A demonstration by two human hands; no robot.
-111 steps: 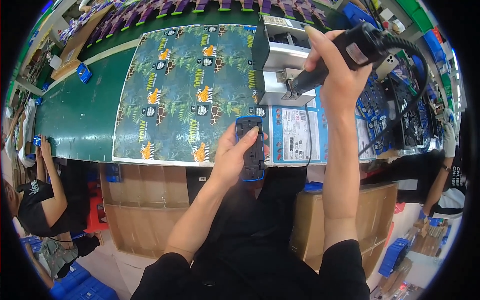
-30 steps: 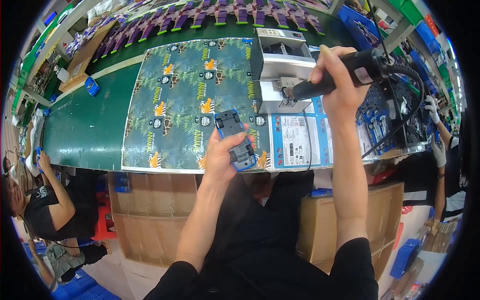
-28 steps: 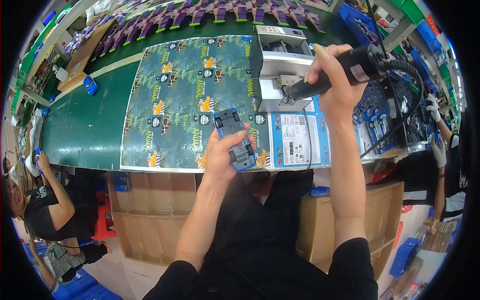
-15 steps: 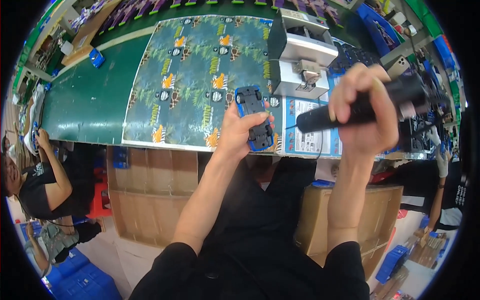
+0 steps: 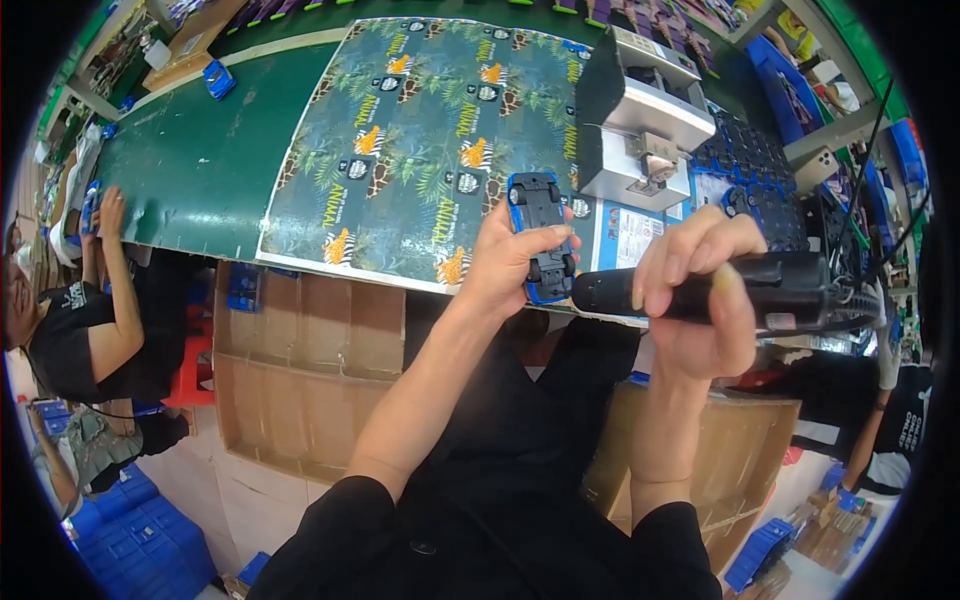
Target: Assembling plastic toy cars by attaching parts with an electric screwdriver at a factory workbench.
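Black moulded plastic, recessed and studded with small details, forms the underside of the blue-edged toy car (image 5: 538, 204), held wheels toward the camera over the table's near edge. The left hand (image 5: 500, 262) pinches it: the thumb lies across the middle of the chassis, the other fingers pass behind, and their tips show at its right side.

The right hand (image 5: 700, 295) is wrapped around the smooth, cylindrical black barrel of a corded electric screwdriver (image 5: 785, 272), fingers curled over the top and thumb on the near side. Its tapered nose points left at the car's lower right corner; whether the two touch cannot be told. A dark cable (image 5: 862, 305) leaves the rear end.

Beyond the hands stands a boxy screw feeder (image 5: 622, 182) of silver sheet metal with a stepped front. To its left, a glossy jungle-print sheet (image 5: 405, 150) covers part of the flat green tabletop (image 5: 200, 165), where a small blue car (image 5: 218, 78) sits near the far edge. Below is a shallow brown cardboard tray (image 5: 310, 325) with a divider.
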